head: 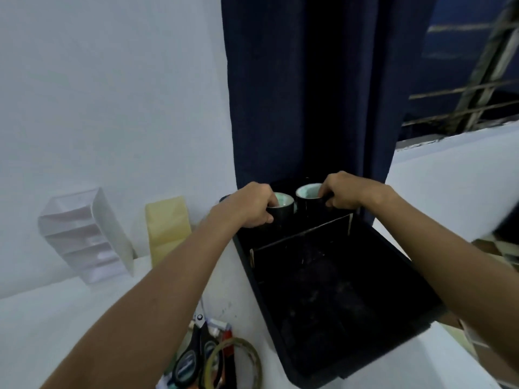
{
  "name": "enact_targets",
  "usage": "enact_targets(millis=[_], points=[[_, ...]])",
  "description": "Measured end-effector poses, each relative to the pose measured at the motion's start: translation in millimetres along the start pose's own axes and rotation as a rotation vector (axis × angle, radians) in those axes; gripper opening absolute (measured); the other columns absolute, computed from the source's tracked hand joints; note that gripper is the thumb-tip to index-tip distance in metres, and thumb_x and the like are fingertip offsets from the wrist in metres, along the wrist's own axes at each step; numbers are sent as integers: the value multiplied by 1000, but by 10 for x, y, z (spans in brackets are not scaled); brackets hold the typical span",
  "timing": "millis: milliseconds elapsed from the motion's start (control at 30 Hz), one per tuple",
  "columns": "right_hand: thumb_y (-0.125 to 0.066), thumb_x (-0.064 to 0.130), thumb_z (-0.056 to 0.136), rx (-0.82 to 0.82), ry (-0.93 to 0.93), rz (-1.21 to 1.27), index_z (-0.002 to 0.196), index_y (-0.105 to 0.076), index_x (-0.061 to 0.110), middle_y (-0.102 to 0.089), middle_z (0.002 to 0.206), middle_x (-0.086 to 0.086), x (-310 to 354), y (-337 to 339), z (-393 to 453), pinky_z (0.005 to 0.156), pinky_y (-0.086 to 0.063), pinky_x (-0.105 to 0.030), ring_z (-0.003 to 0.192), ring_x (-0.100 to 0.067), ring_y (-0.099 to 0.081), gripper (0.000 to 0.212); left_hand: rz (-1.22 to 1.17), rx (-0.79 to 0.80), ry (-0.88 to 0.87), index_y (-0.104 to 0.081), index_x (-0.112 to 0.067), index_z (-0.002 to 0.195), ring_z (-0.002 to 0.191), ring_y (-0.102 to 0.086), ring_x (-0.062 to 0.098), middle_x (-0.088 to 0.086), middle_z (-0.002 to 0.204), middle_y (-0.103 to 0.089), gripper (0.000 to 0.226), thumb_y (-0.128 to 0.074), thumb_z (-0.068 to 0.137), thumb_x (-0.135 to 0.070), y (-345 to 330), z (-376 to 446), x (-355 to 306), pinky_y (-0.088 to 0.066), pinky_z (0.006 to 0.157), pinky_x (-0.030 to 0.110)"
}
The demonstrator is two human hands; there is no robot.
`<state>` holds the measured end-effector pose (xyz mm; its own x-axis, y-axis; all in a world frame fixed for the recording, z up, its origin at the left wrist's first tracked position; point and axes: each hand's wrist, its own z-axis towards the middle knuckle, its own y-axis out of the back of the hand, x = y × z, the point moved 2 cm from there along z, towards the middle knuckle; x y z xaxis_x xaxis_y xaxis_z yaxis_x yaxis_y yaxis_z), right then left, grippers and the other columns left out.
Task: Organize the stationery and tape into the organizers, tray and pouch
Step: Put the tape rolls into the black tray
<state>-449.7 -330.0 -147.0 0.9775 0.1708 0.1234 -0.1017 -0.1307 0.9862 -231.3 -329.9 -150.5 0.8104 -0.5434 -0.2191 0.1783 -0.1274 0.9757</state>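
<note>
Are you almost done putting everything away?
Not yet. Each hand, left and right, holds a black tape roll, one and the other, at the tray's far section. Its near section looks bare. Scissors, a clear tape ring and pens wait on the table; the white organizer looks unfilled.

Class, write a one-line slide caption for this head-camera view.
Left hand and right hand each grip a black tape roll over the black plastic tray's rear compartment.

no text, label, brand or number can be read anywhere; the scissors' handles (pixel 187 363) at the table's near edge bear oval marks too blurred to make out.
</note>
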Motion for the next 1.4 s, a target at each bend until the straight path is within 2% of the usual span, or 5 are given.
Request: enact_targets(millis=[433,667,1000,1200,1400], points=[[-52,18,81,221,-166,76,69,-66,15,-66,76,-2,-265,-390,253,66,-50,-31,70,-17,-62,18,18,168,-64,-72,-22,78,76,-61,12,-4,79,-66,8,-77,75,-18,-425,209,20,-56,78,40],[-52,50,85,330,-187,84,69,-58,21,-62,81,3,-187,-444,314,67,-45,-28,78,-16,-61,33,152,134,-143,-71,-26,107,100,-61,16,-5,110,-64,31,-66,82,-8,-548,261,-7,-45,71,25],[-51,20,90,239,-168,-160,103,-67,7,-62,101,-8,-18,-461,350,67,-51,-30,80,-22,-60,24,153,185,-48,-65,-26,116,107,-52,25,5,118,-51,36,-70,80,-22,-599,289,175,-47,90,33],[-52,30,85,281,-105,71,81,-67,16,-66,89,-2,40,-507,379,74,-52,-30,82,-19,-64,21,189,181,28,-66,-27,109,114,-52,21,-5,112,-62,28,-66,82,-32,-613,299,155,-35,97,46],[-49,28,80,331,-98,146,104,-73,13,-70,107,-3,19,-593,363,93,-52,-39,96,-20,-66,36,168,155,53,-65,-24,113,113,-52,20,-5,109,-62,29,-65,84,-29,-585,253,112,-31,99,46]])
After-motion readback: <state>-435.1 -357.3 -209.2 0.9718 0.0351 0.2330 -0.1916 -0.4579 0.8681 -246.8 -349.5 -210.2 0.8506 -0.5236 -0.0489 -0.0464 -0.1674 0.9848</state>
